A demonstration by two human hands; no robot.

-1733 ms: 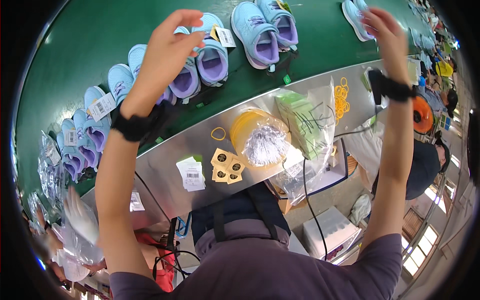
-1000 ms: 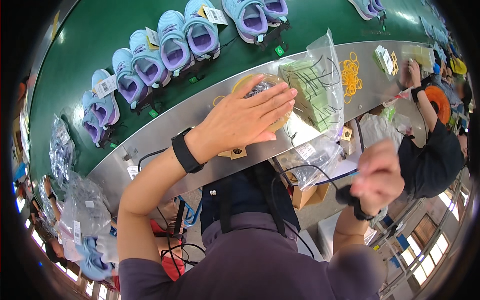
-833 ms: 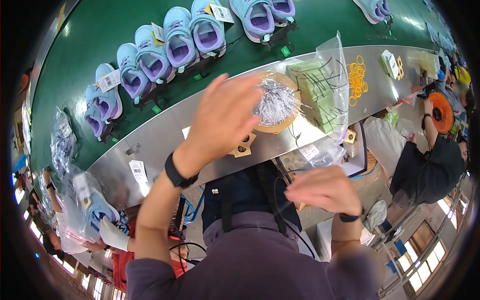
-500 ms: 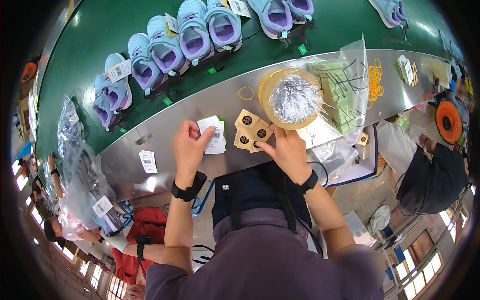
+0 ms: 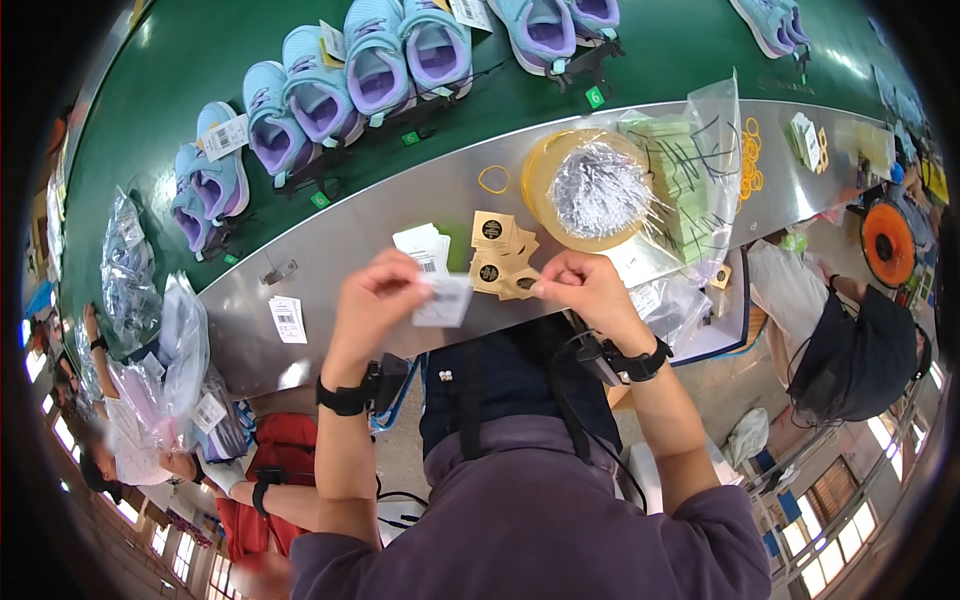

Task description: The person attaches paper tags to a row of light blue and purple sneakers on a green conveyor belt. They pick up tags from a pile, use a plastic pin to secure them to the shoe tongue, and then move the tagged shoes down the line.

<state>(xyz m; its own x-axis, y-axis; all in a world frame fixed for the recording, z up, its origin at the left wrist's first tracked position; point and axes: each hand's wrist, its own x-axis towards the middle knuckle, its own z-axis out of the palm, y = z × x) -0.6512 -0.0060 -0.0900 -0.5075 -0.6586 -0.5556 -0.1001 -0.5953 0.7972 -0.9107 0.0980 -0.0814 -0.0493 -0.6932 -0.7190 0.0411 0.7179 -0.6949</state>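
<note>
Between the fingers of my left hand is a white barcode tag, blurred a little and lifted off the metal ledge. Behind it lies a stack of white barcode tags. My right hand pinches the edge of a brown kraft tag with a dark round print. That tag is at the near right side of a loose pile of kraft tags, still touching or overlapping it. Further left on the ledge rests a smaller stack of white tags.
Beyond the ledge, light-blue sneakers stand in pairs on a green belt. A yellow tub of thin silvery fasteners and a clear bag of green cards are at right. Yellow rubber bands lie beyond. A person in red works at left.
My left hand has picked a white tag off the stack and drawn it toward me. My right hand has shifted slightly right and nearer, closing on a kraft tag.
</note>
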